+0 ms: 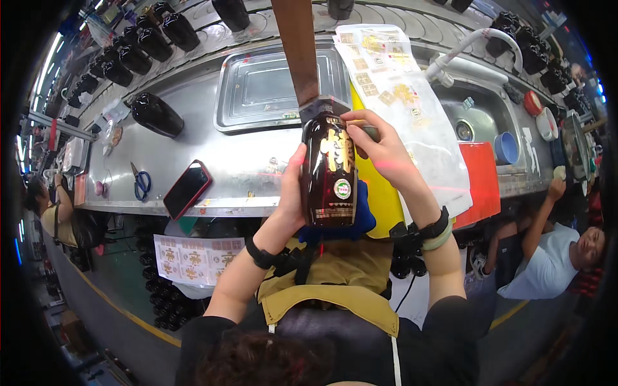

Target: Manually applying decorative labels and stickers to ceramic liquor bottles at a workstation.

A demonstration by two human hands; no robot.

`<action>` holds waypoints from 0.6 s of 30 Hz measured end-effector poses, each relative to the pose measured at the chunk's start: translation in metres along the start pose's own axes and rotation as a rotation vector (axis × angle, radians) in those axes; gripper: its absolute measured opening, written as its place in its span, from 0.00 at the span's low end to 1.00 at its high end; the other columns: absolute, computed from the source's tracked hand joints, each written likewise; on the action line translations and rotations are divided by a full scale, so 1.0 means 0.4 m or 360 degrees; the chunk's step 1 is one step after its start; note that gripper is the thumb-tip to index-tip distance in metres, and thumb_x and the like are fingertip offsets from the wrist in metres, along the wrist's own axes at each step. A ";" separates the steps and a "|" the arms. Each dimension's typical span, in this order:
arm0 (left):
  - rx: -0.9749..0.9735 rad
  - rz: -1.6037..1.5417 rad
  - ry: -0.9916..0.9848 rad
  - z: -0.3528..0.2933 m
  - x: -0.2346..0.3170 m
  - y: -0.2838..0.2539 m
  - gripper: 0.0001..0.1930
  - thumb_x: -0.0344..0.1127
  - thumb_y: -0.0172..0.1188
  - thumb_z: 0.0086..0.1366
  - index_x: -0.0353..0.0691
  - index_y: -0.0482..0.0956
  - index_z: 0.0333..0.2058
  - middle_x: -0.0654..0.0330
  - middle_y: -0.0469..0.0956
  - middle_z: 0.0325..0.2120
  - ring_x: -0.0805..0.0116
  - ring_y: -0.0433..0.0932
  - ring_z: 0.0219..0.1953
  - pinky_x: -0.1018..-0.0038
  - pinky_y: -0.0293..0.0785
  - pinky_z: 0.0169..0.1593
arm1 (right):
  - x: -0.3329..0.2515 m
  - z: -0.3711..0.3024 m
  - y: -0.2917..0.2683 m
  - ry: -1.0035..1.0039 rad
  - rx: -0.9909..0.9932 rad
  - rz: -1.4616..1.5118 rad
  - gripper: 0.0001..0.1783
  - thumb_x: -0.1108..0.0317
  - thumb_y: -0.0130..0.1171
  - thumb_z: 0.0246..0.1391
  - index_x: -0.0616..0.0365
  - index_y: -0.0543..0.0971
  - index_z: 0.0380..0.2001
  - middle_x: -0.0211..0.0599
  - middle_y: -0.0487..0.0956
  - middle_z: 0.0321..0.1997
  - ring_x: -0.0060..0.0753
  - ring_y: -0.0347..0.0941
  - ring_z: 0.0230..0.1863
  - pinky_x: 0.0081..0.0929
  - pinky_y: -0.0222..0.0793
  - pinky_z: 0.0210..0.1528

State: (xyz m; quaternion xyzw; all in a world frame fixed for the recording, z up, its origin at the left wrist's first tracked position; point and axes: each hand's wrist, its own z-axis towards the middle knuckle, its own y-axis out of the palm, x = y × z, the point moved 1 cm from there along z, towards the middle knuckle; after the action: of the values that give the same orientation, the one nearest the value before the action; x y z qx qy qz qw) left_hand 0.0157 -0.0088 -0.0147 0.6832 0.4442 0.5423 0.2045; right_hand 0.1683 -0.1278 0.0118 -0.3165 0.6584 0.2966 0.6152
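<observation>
A dark brown glossy bottle (pixel 329 199) with gold lettering and a small round green-and-white label is in front of me at the counter's edge. My left hand (pixel 293 192) is closed around its left side. Near the bottle's upper right, my right hand (pixel 390 153) is closed on a small dark rounded piece (pixel 370 134), its exact kind unclear, with the fingertips touching the bottle. Under the bottle lies a blue cloth (pixel 360 215) beside a yellow sheet (pixel 380 199). Right of these, a white sheet of gold decals (pixel 421 122) is spread on the counter.
A metal tray (pixel 257 122), dark bottle (pixel 156 114), blue-handled scissors (pixel 141 184) and phone (pixel 188 190) lie leftward. A brown upright post (pixel 296 45) rises ahead. Right are a faucet (pixel 476 42), sink (pixel 492 106), blue cup (pixel 506 149) and a seated person (pixel 544 260).
</observation>
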 end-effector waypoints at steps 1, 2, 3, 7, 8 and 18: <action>0.0100 0.0067 0.0011 0.015 -0.009 -0.008 0.34 0.58 0.36 0.76 0.35 0.66 0.65 0.47 0.80 0.50 0.60 0.84 0.46 0.64 0.83 0.50 | 0.002 0.005 -0.002 0.0007 0.0019 0.0046 0.16 0.65 0.58 0.67 0.56 0.77 0.55 0.23 0.78 0.37 0.11 0.67 0.33 0.13 0.63 0.37; 0.0350 0.0672 0.0334 0.032 -0.003 -0.019 0.28 0.49 0.42 0.78 0.34 0.65 0.65 0.48 0.76 0.55 0.62 0.80 0.53 0.66 0.77 0.57 | 0.003 0.006 -0.004 0.0059 0.0052 0.0025 0.16 0.65 0.58 0.67 0.56 0.77 0.55 0.23 0.78 0.37 0.11 0.67 0.33 0.13 0.63 0.37; 0.0347 0.0917 0.0719 0.036 0.001 -0.027 0.26 0.43 0.45 0.77 0.32 0.61 0.66 0.48 0.71 0.58 0.61 0.74 0.58 0.66 0.71 0.61 | 0.002 0.006 -0.005 0.0051 0.0029 -0.0041 0.16 0.65 0.58 0.67 0.57 0.77 0.55 0.22 0.78 0.36 0.11 0.67 0.33 0.13 0.63 0.37; 0.0453 0.1293 0.0937 0.011 0.024 -0.066 0.26 0.35 0.48 0.76 0.30 0.58 0.67 0.46 0.63 0.64 0.57 0.66 0.63 0.64 0.61 0.68 | -0.009 -0.006 -0.011 -0.0159 0.0176 -0.0623 0.20 0.66 0.62 0.63 0.60 0.76 0.55 0.32 0.78 0.41 0.25 0.72 0.40 0.24 0.69 0.45; 0.0373 0.1231 0.0929 -0.013 0.026 -0.073 0.25 0.35 0.47 0.77 0.30 0.58 0.67 0.46 0.63 0.64 0.57 0.66 0.63 0.64 0.62 0.67 | -0.016 -0.009 -0.013 -0.0480 0.0395 -0.0928 0.22 0.65 0.64 0.61 0.62 0.75 0.56 0.40 0.78 0.43 0.34 0.74 0.43 0.31 0.71 0.48; 0.0120 0.2049 0.0719 -0.121 -0.028 -0.072 0.62 0.42 0.81 0.47 0.26 0.47 0.71 0.42 0.68 0.62 0.49 0.68 0.66 0.60 0.63 0.68 | -0.117 -0.094 0.109 -0.1610 -0.0480 -0.1663 0.18 0.69 0.59 0.46 0.52 0.83 0.43 0.28 0.79 0.40 0.36 0.77 0.41 0.33 0.74 0.45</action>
State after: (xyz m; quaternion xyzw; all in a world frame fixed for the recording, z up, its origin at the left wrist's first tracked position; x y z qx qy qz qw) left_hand -0.0401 -0.0128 -0.0268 0.6879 -0.0002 0.6694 -0.2805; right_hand 0.1130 -0.1276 0.0610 -0.4943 0.0105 0.1621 0.8540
